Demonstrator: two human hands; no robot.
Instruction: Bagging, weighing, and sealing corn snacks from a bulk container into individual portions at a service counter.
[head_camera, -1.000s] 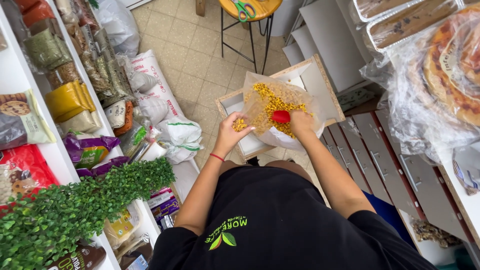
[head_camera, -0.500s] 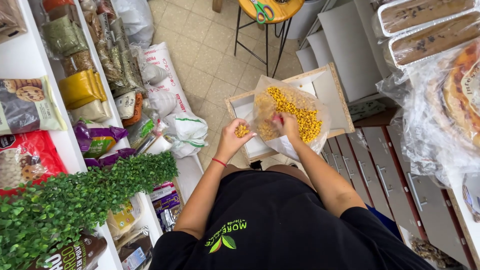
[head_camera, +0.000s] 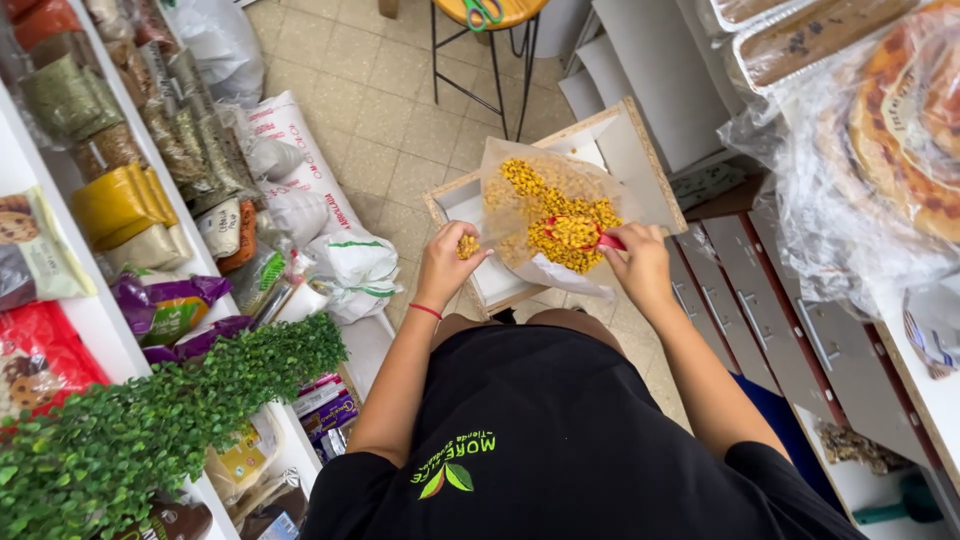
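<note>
Two hands at work, both over the open drawer. Left hand (head_camera: 447, 266) is cupped together on a small heap of yellow kernels (head_camera: 467, 245), near the drawer's (head_camera: 640, 160) near-left corner. Right hand (head_camera: 640, 262) is clamped on the handle of a red scoop (head_camera: 598, 238), which is loaded and sits at the mouth of the clear plastic bag (head_camera: 535, 205).

The bag is already part full of kernels and lies slumped across the drawer, with no hand pinching its rim that I can see.

To do this step well, my judgement:
- keep the scoop's lip inside the bag mouth before tipping
- tip slowly; the film is floppy and can fold shut
- keep the bag over the drawer so strays land there, not on the tiled floor (head_camera: 390, 110)
- empty the cupped left hand into the bag, then use it to hold the mouth open

Beyond the drawer: a stool (head_camera: 490, 30) with green-handled scissors (head_camera: 483, 12).
</note>
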